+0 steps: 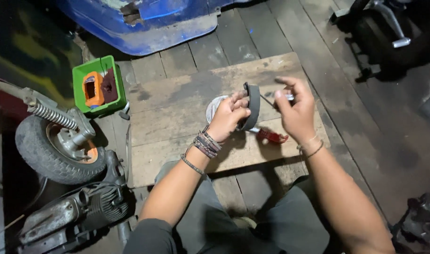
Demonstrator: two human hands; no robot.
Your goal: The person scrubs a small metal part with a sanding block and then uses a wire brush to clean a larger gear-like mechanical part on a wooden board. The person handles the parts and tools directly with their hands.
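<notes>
My left hand (228,116) grips a curved dark brake shoe (252,106), holding it upright over a wooden board (177,113). My right hand (296,109) is raised just right of the shoe, fingers pinching a small metal part (289,97) near its top. A thin spring or wire runs between the shoe and that hand. Under my left hand a round white container (214,106) rests on the board. A red-handled tool (271,136) lies on the board below my hands. Bracelets circle both wrists.
A green tray (112,74) with an orange part stands at the board's left. A small wheel with a coil spring (55,141) and an engine (83,211) lie at the left. Blue bodywork (144,23) sits at the top; dark machinery fills the top-right and bottom-right corners.
</notes>
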